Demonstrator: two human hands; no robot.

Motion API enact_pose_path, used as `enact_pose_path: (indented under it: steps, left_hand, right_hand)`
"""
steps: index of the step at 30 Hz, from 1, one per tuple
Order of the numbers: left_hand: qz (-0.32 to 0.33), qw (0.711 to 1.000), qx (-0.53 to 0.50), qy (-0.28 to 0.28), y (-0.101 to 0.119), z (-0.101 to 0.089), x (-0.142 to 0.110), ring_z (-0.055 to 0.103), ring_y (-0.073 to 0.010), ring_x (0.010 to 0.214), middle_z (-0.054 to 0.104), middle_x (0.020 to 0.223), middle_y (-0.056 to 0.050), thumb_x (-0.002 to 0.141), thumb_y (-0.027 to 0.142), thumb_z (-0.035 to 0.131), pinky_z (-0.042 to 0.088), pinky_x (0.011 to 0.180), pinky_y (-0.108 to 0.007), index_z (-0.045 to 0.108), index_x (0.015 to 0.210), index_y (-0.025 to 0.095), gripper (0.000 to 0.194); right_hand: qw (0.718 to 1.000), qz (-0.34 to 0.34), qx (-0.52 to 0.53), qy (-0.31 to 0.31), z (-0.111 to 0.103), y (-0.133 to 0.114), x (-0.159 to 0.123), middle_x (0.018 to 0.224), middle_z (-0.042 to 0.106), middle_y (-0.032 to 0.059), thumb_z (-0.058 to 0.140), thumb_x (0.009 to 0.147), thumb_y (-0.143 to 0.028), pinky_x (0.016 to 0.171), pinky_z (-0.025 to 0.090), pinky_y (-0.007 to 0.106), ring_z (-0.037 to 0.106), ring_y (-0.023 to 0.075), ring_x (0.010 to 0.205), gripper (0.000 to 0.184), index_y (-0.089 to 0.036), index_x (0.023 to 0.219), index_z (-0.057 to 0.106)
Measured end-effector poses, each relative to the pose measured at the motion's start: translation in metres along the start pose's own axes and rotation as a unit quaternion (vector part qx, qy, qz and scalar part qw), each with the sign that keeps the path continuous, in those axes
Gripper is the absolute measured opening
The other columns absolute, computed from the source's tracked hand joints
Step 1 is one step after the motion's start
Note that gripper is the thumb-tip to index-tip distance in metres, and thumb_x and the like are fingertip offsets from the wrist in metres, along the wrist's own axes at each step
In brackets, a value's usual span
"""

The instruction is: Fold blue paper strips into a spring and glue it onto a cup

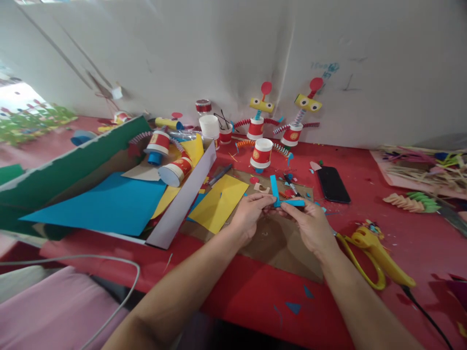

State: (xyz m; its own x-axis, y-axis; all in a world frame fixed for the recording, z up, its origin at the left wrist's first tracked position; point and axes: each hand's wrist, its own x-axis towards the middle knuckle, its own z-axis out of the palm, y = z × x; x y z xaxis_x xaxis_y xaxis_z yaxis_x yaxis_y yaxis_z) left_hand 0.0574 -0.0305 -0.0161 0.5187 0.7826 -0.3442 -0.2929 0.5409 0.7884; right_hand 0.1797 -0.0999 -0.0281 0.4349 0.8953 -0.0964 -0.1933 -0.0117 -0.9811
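Two blue paper strips [274, 185] meet at a corner in an L shape, one pointing away from me and one to the right. My left hand [251, 211] pinches them at the left of the corner, fingers closed. On the other side my right hand [305, 221] grips the strips near the same corner, thumb toward the joint. Both hands hover over a brown cardboard sheet [277, 243]. A yellow paper sheet [221, 203] lies just left of my left hand. Beyond them stands a red-and-white paper cup [261, 153] with folded paper arms.
At left, a box [182, 199] holds blue paper [105, 201] and cup figures. Yellow-handled scissors [365, 262] and a yellow glue gun [383, 255] lie right of my right hand. A black phone [332, 184] is farther back. Two cup figures [256, 127] stand by the wall.
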Motion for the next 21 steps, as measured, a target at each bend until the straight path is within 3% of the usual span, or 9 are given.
enact_pose_path:
  steps: [6, 15, 21]
  left_hand:
    - [0.008, 1.0, -0.002, -0.018, 0.0004, 0.0005, -0.0011, 0.061, -0.0115, 0.058, 0.066, 0.063, -0.003, 0.064, 0.02, 0.073, 0.047, 0.068, -0.027, 0.068, 0.065, 0.013, 0.009]
    - [0.02, 0.996, 0.056, -0.059, 0.0049, 0.0047, -0.0075, 0.063, -0.0135, 0.066, 0.071, 0.073, -0.007, 0.061, 0.021, 0.077, 0.046, 0.07, -0.026, 0.072, 0.076, 0.011, 0.019]
    - [0.029, 0.995, 0.054, -0.075, 0.0046, 0.002, -0.0057, 0.065, -0.0162, 0.069, 0.072, 0.076, -0.008, 0.062, 0.023, 0.077, 0.047, 0.074, -0.03, 0.073, 0.077, 0.012, 0.019]
  right_hand:
    - [1.0, -0.005, 0.009, 0.002, -0.0008, 0.0002, 0.0017, 0.069, 0.067, -0.003, 0.079, 0.064, -0.032, 0.073, 0.051, 0.03, 0.062, 0.0124, 0.065, 0.017, -0.021, 0.071, 0.068]
    - [0.997, -0.037, -0.058, 0.019, -0.0072, 0.0028, 0.0037, 0.065, 0.066, -0.0026, 0.076, 0.066, -0.037, 0.065, 0.047, 0.028, 0.06, 0.014, 0.062, 0.02, -0.02, 0.071, 0.067]
    - [1.0, 0.005, 0.003, 0.029, -0.0044, -0.0032, 0.0034, 0.064, 0.065, -0.0016, 0.077, 0.064, -0.038, 0.063, 0.047, 0.028, 0.059, 0.0134, 0.062, 0.022, -0.02, 0.068, 0.067]
